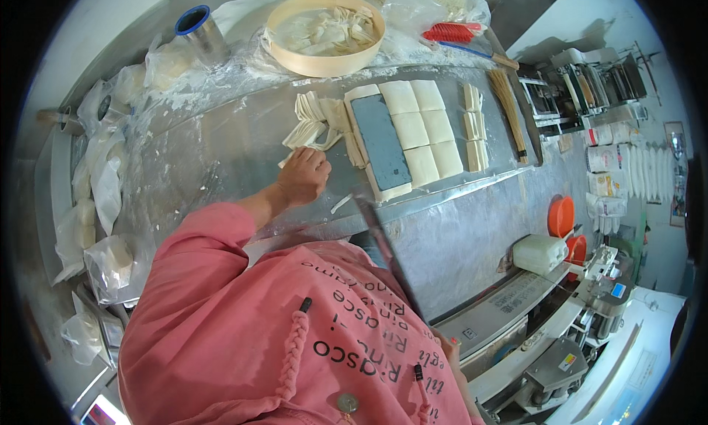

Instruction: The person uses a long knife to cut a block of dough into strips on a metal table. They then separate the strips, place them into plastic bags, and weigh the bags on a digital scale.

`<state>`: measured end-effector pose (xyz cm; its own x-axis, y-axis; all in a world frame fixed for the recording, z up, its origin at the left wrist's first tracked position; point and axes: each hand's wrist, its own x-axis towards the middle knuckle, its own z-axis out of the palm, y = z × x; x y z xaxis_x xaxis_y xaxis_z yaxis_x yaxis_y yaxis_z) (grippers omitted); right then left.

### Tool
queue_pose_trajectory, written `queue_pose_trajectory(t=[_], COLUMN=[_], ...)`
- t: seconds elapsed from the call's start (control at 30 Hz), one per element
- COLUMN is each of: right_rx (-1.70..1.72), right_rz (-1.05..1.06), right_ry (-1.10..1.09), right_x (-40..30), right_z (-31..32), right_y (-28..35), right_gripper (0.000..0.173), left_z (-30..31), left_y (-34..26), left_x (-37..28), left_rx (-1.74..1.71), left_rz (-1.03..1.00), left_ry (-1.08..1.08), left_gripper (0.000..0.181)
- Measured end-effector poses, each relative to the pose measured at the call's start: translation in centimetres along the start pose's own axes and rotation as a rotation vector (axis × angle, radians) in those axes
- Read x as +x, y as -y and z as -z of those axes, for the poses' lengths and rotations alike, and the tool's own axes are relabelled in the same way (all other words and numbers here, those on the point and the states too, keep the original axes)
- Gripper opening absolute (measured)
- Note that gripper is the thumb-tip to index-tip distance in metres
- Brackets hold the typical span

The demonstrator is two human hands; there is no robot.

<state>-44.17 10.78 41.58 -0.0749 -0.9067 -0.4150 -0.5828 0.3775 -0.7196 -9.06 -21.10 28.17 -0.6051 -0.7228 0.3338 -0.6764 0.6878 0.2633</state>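
Observation:
My left hand [304, 173] is curled over the near end of the cut, folded dough strips [305, 133] on the metal worktable; its fingertips are hidden. Near my right hip, partly behind the pink top, my right hand [449, 347] grips a long, wide knife [390, 253], its blade pointing up towards the table edge. A dark grey rectangular plate [380, 143] lies on pale dough beside several stacked square dough sheets [421, 131]. Folded dough strips also lie against the plate's left side. A narrow dough scrap [341, 204] rests near the table's front edge.
At the back stand a round wooden sieve [323, 65] holding dough pieces and a metal cylinder [213, 41] with a blue rim. To the right are narrow dough stacks [475, 127], a straw whisk [508, 112] and a red brush [453, 32]. Plastic bags [108, 176] line the left side.

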Motion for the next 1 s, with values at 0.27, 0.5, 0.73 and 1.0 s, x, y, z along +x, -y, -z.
queue_pose_trajectory(t=[0.27, 0.5, 0.73, 1.0], right_rx=[0.053, -0.508, -0.839, -0.944], right_rz=[0.022, 0.181, 0.375, 0.542], right_ry=[-0.296, -0.444, -0.454, -0.585], right_x=[13.5, 33.9, 47.0, 52.8], right_z=[11.0, 20.5, 24.1, 24.0], right_y=[2.5, -0.4, -2.3, -2.5], right_gripper=[0.048, 0.033, 0.042, 0.047], left_z=[-2.8, -0.3, -2.5, -1.0], left_y=[-2.2, 0.1, -5.0, -4.7], left_x=[5.4, 4.7, 6.9, 9.8], left_rx=[-0.086, 0.276, 0.113, 0.428], left_rz=[0.32, 0.687, 0.672, 0.987], left_ry=[-0.156, 0.111, 0.018, -0.374], left_gripper=[0.037, 0.031, 0.034, 0.021])
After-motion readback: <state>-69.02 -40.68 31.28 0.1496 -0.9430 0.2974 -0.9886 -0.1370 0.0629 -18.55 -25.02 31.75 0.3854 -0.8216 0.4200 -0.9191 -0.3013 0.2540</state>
